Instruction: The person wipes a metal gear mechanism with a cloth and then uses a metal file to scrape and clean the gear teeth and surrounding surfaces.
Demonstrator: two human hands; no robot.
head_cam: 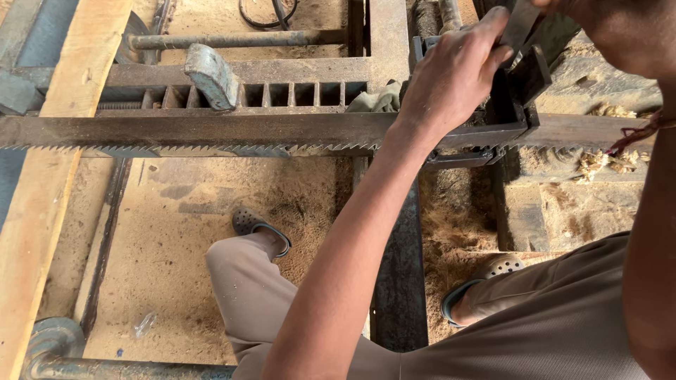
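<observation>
Left hand [451,74] is up at the top of the view, fingers curled and pinching down on a dark metal clamp block [517,91] that sits over the long saw blade [211,137]. The fingertips wrap the block's upper edge, and a flat grey metal piece [520,24] pokes up just past them; how it joins the block is hidden behind the fingers. Right hand is a puzzle: only the forearm [648,246] runs up the right edge and the hand itself is cut off by the top corner, so I cannot tell whether it is spread or gripping. A red cord [637,134] crosses that arm near the wrist.

Running left from the left hand, the saw blade lies flat with its teeth pointing toward the person, and its far left end leaves the view. Just beyond the blade, left of the hand, a slotted metal frame [282,91] carries a grey metal lug [211,76] tilted on top. A crumpled grey-green cloth [377,102] sits right beside the wrist, partly tucked behind it.

Far left of the hands, a pale wooden plank [42,197] slants down out of view. Below the hands, sawdust [183,232] covers the floor, with wood shavings [605,158] heaped under the right arm. Both feet wear perforated grey sandals, left sandal [257,226] clear, right sandal [493,271] half hidden by the trouser leg.
</observation>
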